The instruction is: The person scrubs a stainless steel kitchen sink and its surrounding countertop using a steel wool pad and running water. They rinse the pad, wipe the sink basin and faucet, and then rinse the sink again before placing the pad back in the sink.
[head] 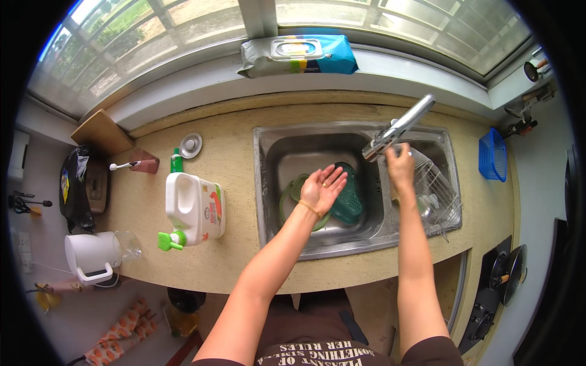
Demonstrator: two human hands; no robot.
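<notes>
Palm up and fingers spread, my left hand (323, 188) is held over the left basin of a stainless steel sink (320, 252), holding nothing. Under it in the basin lie a dark green perforated plastic piece (348, 201), perhaps a clog shoe, and a lighter green strap-like item (284, 201), partly hidden by the arm. My right hand (400, 164) is raised at the chrome faucet (403, 126), its fingers touching the underside near the spout end. Whether they grip it is unclear. A wire rack (435, 183) rests across the right basin with metal utensils under it.
A large white jug with a green pump (194, 208) stands left of the sink, near a green tube (176, 161) and a pink cup (145, 161). A white kettle (89, 254) is farther left. A blue basket (492, 155) stands right. A wipes pack (300, 54) lies on the sill.
</notes>
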